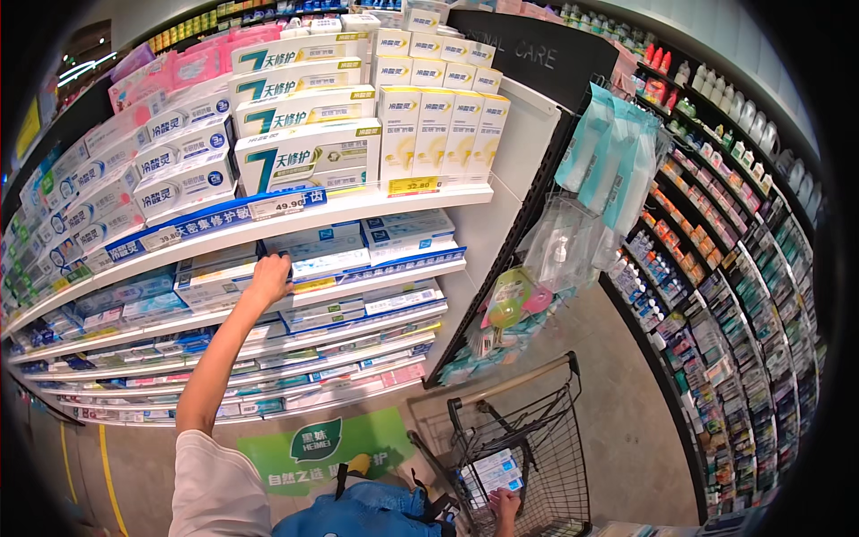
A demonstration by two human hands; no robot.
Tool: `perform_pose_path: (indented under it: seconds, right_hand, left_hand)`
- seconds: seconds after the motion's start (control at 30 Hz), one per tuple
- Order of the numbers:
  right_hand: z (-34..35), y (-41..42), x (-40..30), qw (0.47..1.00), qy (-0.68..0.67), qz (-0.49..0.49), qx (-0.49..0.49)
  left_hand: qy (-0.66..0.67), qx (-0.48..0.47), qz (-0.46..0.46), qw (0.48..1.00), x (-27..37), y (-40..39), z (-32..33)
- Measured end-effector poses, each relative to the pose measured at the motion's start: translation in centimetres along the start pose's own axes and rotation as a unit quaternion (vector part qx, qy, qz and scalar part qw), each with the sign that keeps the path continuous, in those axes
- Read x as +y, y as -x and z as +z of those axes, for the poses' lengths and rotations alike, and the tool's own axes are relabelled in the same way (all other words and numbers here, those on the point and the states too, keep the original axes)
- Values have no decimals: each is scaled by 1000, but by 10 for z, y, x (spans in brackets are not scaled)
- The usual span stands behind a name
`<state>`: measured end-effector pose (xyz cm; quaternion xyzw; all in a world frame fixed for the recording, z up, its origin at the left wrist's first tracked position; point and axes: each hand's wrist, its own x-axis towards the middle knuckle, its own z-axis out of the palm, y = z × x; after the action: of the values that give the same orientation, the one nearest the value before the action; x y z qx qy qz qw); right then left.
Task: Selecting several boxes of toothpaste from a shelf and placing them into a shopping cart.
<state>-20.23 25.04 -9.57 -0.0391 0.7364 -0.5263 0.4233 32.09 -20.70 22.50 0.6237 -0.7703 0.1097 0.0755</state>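
Note:
My left hand reaches into the second shelf and touches the white and blue toothpaste boxes there; its fingertips are partly hidden among them, so a grip cannot be made out. Down at the shopping cart, my right hand is by several white and blue boxes. Its fingers overlap the boxes' lower edge, and whether they hold them is unclear. Larger white boxes with a green 7 stand stacked on the shelf above, beside upright white and yellow boxes.
A white shelf edge with price tags juts out above my left hand. Teal packs and clear bags hang at the shelf's end. A green floor mat lies below; another stocked shelf curves along the right.

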Motion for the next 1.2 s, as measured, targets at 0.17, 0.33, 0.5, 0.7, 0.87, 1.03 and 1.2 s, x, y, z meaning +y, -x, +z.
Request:
perform_pose_path:
  seconds: [0.17,0.33,0.5,0.7,0.87,1.03,1.2]
  right_hand:
    - [10,1,-1,1000,3,10,-16]
    - [13,1,1,1000,-16,9,-24]
    - [7,4,7,999,-34,15,1]
    - [1,7,17,999,-41,12,-4]
    - [1,7,22,1000,-16,13,-6]
    - [6,8,24,998,-46,26,-22]
    - [13,8,16,999,-36,22,0]
  left_hand:
    - [2,-69,7,998,-13,-10,-4]
    - [59,-190,19,980,-22,-28,-14]
    - [87,-244,28,966,-23,-38,-24]
    - [30,-258,31,965,-15,-47,-34]
    - [-42,-98,105,989,-14,-27,-33]
    - [-91,-147,84,981,-10,-18,-28]
    - [-124,-138,98,978,-6,-23,-23]
